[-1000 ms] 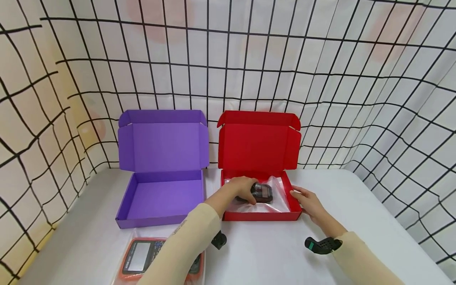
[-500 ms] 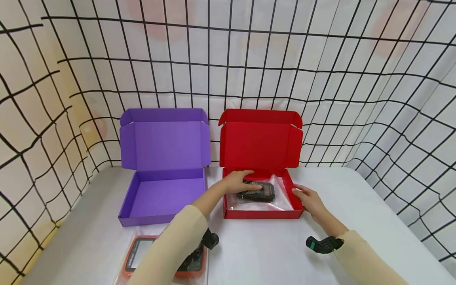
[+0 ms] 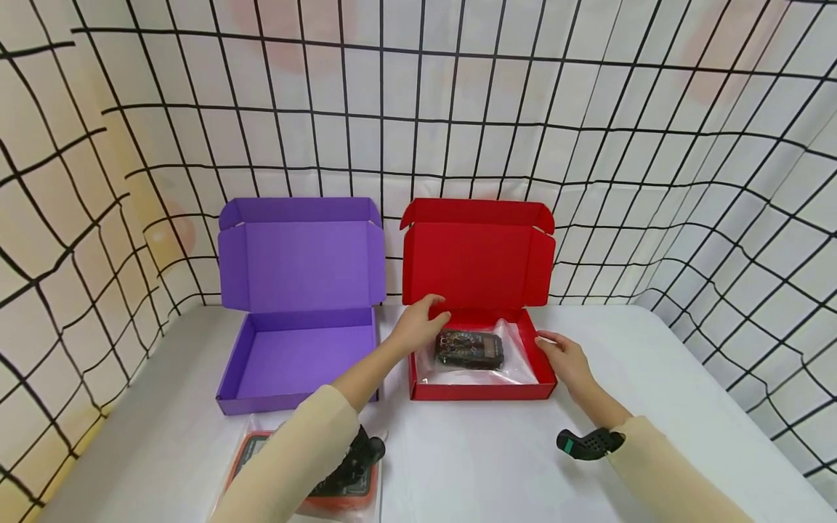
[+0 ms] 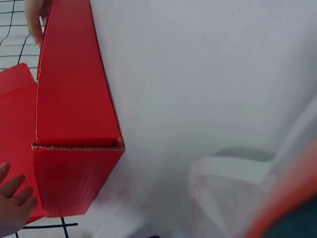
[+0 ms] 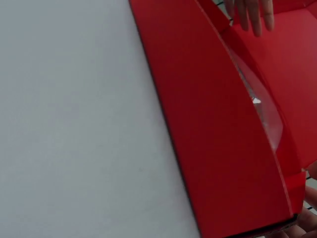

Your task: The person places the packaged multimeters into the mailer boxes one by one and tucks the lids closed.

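Note:
A red cardboard box (image 3: 484, 393) stands with its lid raised. Inside lies a dark handheld device (image 3: 469, 349) in a clear plastic bag (image 3: 516, 363). My left hand (image 3: 418, 325) is over the box's left edge near the lid hinge, fingers extended and holding nothing; the left wrist view shows its fingers (image 4: 17, 193) spread beside the corner. My right hand (image 3: 567, 359) holds the right side wall, fingertips at its rim. In the right wrist view, right-hand fingers (image 5: 309, 198) bend around the box corner.
Left of the red box stands a purple box (image 3: 297, 404), lid raised. An orange-edged multimeter (image 3: 346, 501) in a clear bag lies at the front left, partly hidden under my left sleeve (image 3: 294, 457). Black grid lines mark the white curtain (image 3: 480, 156) behind the white table (image 3: 471, 457).
My left hand has let go of the dark device and moved left and back to the box's edge. The device stays in the red box. My right hand stays at the right wall.

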Demonstrator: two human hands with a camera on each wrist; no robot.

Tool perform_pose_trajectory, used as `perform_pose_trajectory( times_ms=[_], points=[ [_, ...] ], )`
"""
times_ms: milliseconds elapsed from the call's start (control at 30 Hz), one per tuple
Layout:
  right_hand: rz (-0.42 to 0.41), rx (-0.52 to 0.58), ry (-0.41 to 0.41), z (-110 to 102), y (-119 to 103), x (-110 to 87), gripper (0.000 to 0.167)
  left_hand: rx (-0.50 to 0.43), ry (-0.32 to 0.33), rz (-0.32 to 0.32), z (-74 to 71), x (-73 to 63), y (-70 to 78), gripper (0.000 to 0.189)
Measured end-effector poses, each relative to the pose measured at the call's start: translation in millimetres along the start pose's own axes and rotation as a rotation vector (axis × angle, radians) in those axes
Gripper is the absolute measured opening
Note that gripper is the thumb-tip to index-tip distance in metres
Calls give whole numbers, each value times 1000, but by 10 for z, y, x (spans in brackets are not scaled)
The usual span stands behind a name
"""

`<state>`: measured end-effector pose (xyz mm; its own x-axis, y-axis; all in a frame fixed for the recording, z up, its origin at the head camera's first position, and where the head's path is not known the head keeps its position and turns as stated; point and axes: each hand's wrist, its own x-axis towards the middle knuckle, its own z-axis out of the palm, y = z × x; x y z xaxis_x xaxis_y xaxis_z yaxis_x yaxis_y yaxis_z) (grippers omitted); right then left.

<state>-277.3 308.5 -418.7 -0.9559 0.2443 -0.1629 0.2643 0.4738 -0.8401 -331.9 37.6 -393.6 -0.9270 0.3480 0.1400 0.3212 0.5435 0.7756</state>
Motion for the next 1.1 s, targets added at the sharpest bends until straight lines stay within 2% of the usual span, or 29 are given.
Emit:
perform_pose_trajectory(
  times_ms=[100, 200, 267, 333, 433, 533, 633, 800, 933, 1100],
  points=[
    [19, 13, 2, -7, -50, 21, 53, -32, 43, -14, -25, -20, -9, 36],
    [48, 31, -6, -7, -45, 90, 54, -56, 130, -30, -51, -41, -8, 27],
    [30, 51, -13, -12, -5, 154, 59, -92, 224, -51, -66, -62, 1, 18],
    [9, 85, -24, -28, 20, 211, 62, -115, 345, -74, -81, -80, 14, 10],
    [-23, 156, -25, -53, 118, 376, 71, -148, 502, -90, -106, -81, 26, 6],
    [-30, 199, -33, -87, 199, 585, 74, -134, 588, -94, -145, -51, 35, 11],
    [-39, 202, -16, -111, 190, 701, 74, -134, 607, -96, -193, -16, 58, 18],
    [-65, 181, -16, -147, -251, 453, 67, -152, 593, -98, -260, 50, 103, 30],
    [-38, 136, -9, -194, -584, 289, 63, -160, 538, -93, -314, 100, 137, 43],
    [24, 54, -42, -280, -726, 318, 65, -149, 467, -110, -364, 155, 191, 53]
  ],
)
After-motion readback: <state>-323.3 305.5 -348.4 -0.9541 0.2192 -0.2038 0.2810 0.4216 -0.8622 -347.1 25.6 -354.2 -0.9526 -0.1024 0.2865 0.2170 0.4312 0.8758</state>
